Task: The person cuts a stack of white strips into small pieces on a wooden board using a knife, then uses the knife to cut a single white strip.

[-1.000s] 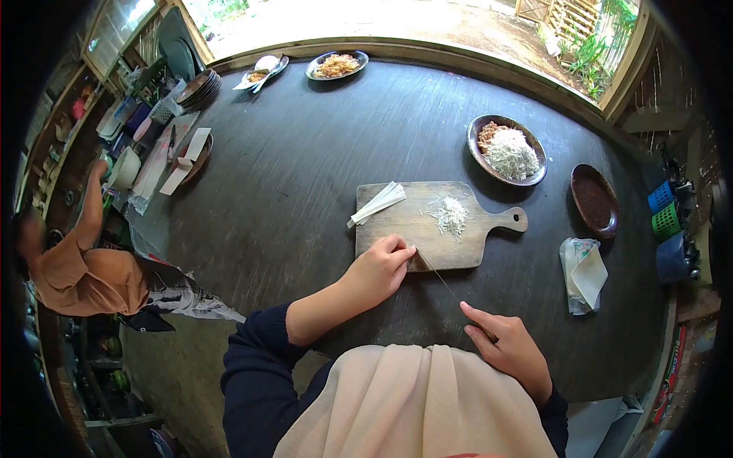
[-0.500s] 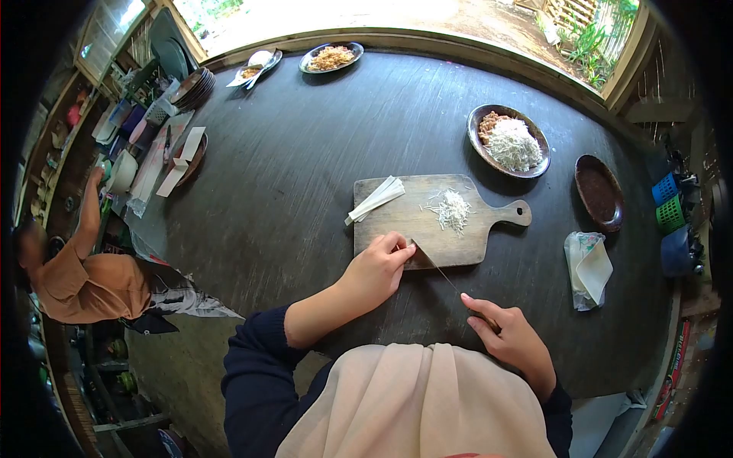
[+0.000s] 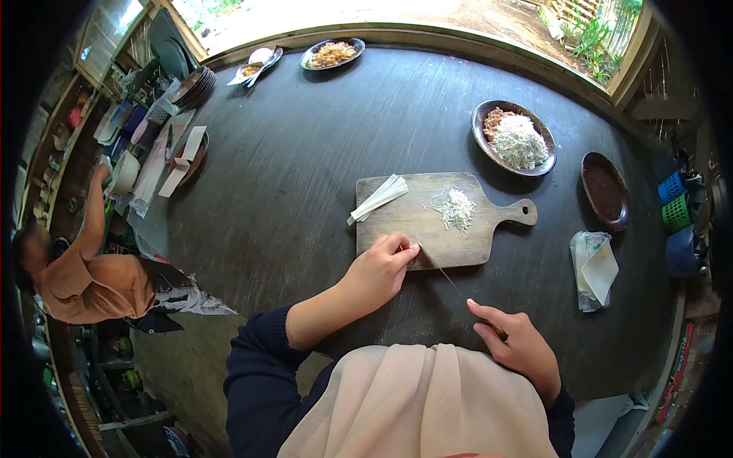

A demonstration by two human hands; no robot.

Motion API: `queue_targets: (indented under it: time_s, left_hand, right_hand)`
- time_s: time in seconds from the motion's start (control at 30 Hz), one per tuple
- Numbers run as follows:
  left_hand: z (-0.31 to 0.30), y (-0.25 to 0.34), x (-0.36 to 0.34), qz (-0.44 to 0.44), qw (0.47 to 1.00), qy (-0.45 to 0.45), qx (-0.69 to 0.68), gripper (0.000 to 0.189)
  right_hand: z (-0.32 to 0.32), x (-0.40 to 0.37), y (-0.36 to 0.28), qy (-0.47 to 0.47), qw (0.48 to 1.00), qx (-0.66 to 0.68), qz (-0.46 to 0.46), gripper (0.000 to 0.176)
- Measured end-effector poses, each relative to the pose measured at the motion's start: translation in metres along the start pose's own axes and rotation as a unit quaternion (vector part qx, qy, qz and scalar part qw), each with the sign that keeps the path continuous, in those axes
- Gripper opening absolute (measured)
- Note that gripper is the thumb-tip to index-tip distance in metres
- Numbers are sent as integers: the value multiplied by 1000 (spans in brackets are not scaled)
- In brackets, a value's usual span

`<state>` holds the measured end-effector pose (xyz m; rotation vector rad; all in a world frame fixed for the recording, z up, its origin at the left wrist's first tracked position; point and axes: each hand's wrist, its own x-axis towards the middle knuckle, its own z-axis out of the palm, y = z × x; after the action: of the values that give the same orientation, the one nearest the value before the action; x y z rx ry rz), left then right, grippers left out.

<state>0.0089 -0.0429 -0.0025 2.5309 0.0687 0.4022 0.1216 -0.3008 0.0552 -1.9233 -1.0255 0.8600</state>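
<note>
My right hand [image 3: 519,343] is wrapped round the handle of a knife [image 3: 447,276], whose thin blade reaches up and left to the near edge of a wooden cutting board [image 3: 477,248]. My left hand [image 3: 379,269] rests at that edge, its fingers pinched together beside the blade tip. What they pinch is mostly hidden; only a small pale bit shows. Flat white strips [image 3: 382,197] lie stacked at the board's left side, slightly overhanging it. Fine white shreds [image 3: 458,209] form a small heap right of the board's middle.
Beyond the board stands a plate [image 3: 495,156] of white shreds and brown pieces. To the right are an oval brown dish [image 3: 603,195] and white sheets in a plastic bag [image 3: 594,271]. Food plates [image 3: 334,67] sit at the back. A person [image 3: 95,282] in orange-brown works at left.
The view has shifted slightly, so the board and dishes appear a little further right. Both hands keep nearly the same pose at the board. The other person's head has turned slightly.
</note>
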Motion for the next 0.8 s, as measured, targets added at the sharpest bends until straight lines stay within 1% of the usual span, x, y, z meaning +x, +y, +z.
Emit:
queue_targets:
  time_s: [0.03,0.17,0.23,0.27,0.33,0.37,0.57,0.67,0.73,0.8]
  left_hand:
    - [-1,0,1,2,1000,2,0,29]
    - [0,-2,1,12,1000,-1,0,28]
    - [0,-2,1,7,1000,-4,8,28]
    - [0,-1,1,9,1000,-4,10,28]
    - [-1,5,-4,-3,1000,-13,0,30]
    - [-1,5,-4,-4,1000,-11,1,30]
    - [-2,5,-3,3,1000,-12,15,31]
    - [-2,0,0,6,1000,-17,11,31]
    - [-2,0,0,4,1000,-19,14,31]
    - [-2,1,0,4,1000,-18,12,30]
  right_hand:
    - [-1,1,0,-7,1000,-5,14,39]
    - [6,5,4,0,1000,-8,10,38]
    - [9,4,8,7,999,-22,-26,39]
    - [4,2,8,9,999,-21,-27,39]
    - [-10,-9,7,-33,999,-14,11,38]
    - [-11,-9,6,-33,999,-14,9,38]
    - [0,-8,7,22,998,-6,-58,39]
    - [0,-2,4,19,999,-1,-35,39]
    - [-2,-2,1,1,1000,-16,-6,38]
    - [-3,-2,-1,-3,1000,-15,0,38]
